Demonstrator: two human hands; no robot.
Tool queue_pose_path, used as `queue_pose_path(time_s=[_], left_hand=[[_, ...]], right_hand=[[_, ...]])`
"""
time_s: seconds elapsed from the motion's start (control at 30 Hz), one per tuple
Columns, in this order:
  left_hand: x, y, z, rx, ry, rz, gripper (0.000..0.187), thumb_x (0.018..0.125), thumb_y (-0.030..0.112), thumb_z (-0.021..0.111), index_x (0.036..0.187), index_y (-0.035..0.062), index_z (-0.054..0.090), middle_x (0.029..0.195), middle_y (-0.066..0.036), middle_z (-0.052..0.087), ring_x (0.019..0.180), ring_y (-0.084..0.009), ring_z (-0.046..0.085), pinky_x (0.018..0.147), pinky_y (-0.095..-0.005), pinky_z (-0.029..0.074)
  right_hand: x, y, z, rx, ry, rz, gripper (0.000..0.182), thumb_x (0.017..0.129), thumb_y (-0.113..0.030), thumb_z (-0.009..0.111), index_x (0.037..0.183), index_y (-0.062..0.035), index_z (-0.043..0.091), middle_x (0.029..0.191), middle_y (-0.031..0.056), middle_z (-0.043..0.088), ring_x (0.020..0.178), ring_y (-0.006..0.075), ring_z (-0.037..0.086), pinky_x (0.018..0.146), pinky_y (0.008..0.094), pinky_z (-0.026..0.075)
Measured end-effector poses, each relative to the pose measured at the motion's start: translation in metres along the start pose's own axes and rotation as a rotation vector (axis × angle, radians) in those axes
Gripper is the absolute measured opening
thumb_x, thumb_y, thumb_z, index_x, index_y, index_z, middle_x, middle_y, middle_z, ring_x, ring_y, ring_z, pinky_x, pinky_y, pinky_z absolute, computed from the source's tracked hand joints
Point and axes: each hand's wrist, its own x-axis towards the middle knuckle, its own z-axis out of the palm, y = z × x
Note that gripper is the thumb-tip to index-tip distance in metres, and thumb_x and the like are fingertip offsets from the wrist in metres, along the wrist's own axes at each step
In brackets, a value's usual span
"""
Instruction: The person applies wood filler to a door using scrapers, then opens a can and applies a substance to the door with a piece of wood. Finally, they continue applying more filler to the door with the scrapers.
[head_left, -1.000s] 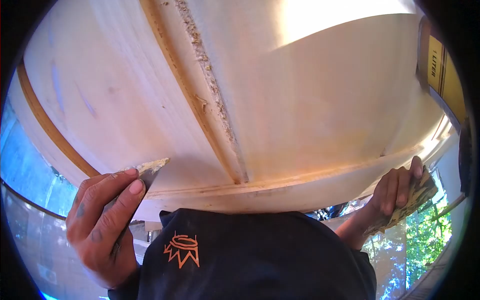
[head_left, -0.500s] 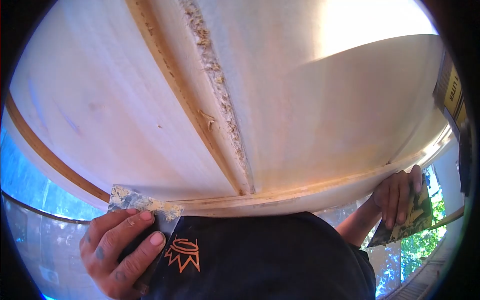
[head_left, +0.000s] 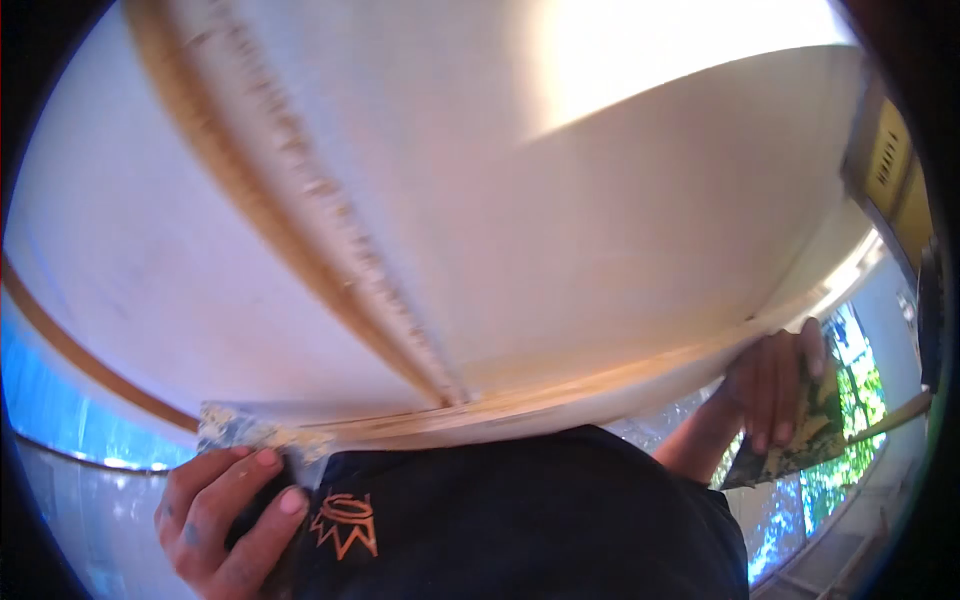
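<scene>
My left hand (head_left: 225,520) grips a flat scraper (head_left: 265,430) whose blade is smeared with beige filler; thumb and fingers pinch it at the lower left, by the near edge of a large pale board (head_left: 560,240). At the right, my right hand (head_left: 775,385) has its fingers wrapped over a second flat scraper (head_left: 800,445), dark and spotted with the same beige stuff. It is close to the board's right edge. Along the board runs a brown strip (head_left: 260,225), with a rough, crumbly bead of filler (head_left: 330,200) beside it.
A can or box marked "1 LITER" (head_left: 890,160) stands at the far right. Another brown strip (head_left: 90,360) crosses the board's left side. My dark shirt (head_left: 520,520) is against the near edge. Green foliage (head_left: 860,380) shows beyond at the right.
The view has shifted, so the board's strip and filler bead appear farther left. Both hands still hold their scrapers, and the picture is slightly blurred now.
</scene>
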Motion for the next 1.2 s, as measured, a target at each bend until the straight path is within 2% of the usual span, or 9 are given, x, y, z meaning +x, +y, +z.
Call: queue_pose_path(time_s=[0.1,0.13,0.47,0.57,0.87,0.97,1.03,1.1,1.2], left_hand=[[0.005,0.008,-0.001,-0.046,0.002,-0.103,0.022,0.082,0.006,0.065,0.103,0.0065,0.071,0.105,-0.016,0.068,0.098,-0.0337,0.065,0.084,-0.0433,0.053],[0.011,0.007,-0.002,-0.034,0.009,-0.031,0.021,0.08,-0.001,0.065,0.1,0.0011,0.07,0.095,-0.022,0.069,0.088,-0.0345,0.067,0.074,-0.0388,0.055],[0.017,0.015,0.002,0.012,0.017,-0.038,0.021,0.081,-0.004,0.063,0.1,-0.0001,0.069,0.096,-0.021,0.069,0.087,-0.0349,0.066,0.076,-0.0411,0.054],[0.015,0.015,0.004,0.013,0.023,-0.035,0.021,0.081,-0.003,0.063,0.101,-0.0006,0.069,0.098,-0.02,0.068,0.088,-0.0353,0.066,0.077,-0.0414,0.053],[0.007,0.026,0.015,0.051,0.016,-0.13,0.031,0.083,-0.006,0.056,0.112,0.0005,0.065,0.109,-0.019,0.065,0.099,-0.0355,0.063,0.086,-0.0422,0.05],[-0.009,0.009,0.027,0.13,0.034,-0.063,0.035,0.067,0.004,0.067,0.102,0.0013,0.067,0.101,-0.021,0.065,0.09,-0.0372,0.063,0.074,-0.0449,0.054],[0.0,0.023,0.02,0.184,-0.067,-0.086,0.04,0.074,-0.003,0.059,0.113,0.0007,0.063,0.112,-0.021,0.062,0.102,-0.0376,0.06,0.083,-0.0442,0.052],[0.011,0.046,0.022,0.244,-0.1,-0.151,0.038,0.084,-0.011,0.051,0.118,0.0017,0.062,0.118,-0.018,0.061,0.105,-0.0353,0.06,0.09,-0.0422,0.049],[0.012,0.065,0.011,0.221,-0.095,-0.21,0.046,0.082,-0.015,0.047,0.123,0.0028,0.06,0.123,-0.018,0.058,0.111,-0.0349,0.058,0.094,-0.0415,0.048]], right_hand=[[-0.002,0.0,0.004,-0.043,0.044,-0.05,0.017,0.096,-0.008,0.04,0.099,0.0091,0.041,0.056,0.0241,0.06,0.037,0.0284,0.059,0.03,0.0301,0.046],[-0.001,0.0,0.005,-0.051,0.048,-0.044,0.016,0.096,-0.007,0.041,0.099,0.0087,0.041,0.056,0.0238,0.06,0.037,0.0282,0.058,0.03,0.0297,0.046],[-0.004,-0.001,0.007,-0.094,0.083,-0.076,0.013,0.097,-0.007,0.042,0.099,0.0059,0.041,0.056,0.0239,0.061,0.038,0.0283,0.059,0.032,0.03,0.049],[-0.002,-0.006,-0.002,-0.03,-0.017,-0.002,0.014,0.097,-0.007,0.042,0.099,0.006,0.041,0.056,0.0248,0.06,0.038,0.0294,0.06,0.033,0.0308,0.049],[-0.008,-0.007,-0.006,-0.034,-0.039,0.005,0.016,0.098,-0.012,0.043,0.099,0.0044,0.039,0.062,0.0293,0.061,0.045,0.0345,0.063,0.038,0.0368,0.054],[-0.007,-0.008,-0.007,-0.06,-0.068,0.031,0.016,0.098,-0.013,0.043,0.098,0.002,0.038,0.063,0.0302,0.061,0.046,0.0362,0.063,0.038,0.0381,0.054],[-0.007,-0.01,-0.009,-0.082,-0.102,0.06,0.017,0.099,-0.015,0.044,0.098,0.0012,0.037,0.063,0.0303,0.061,0.046,0.0369,0.063,0.038,0.038,0.054],[-0.012,-0.011,-0.013,-0.072,-0.079,0.054,0.019,0.092,-0.008,0.051,0.099,0.0,0.035,0.065,0.0318,0.061,0.048,0.0372,0.064,0.04,0.0386,0.055],[-0.014,-0.008,-0.01,-0.061,-0.05,0.042,0.033,0.08,0.003,0.059,0.099,-0.0004,0.033,0.064,0.0304,0.06,0.051,0.0365,0.065,0.043,0.0387,0.057]])
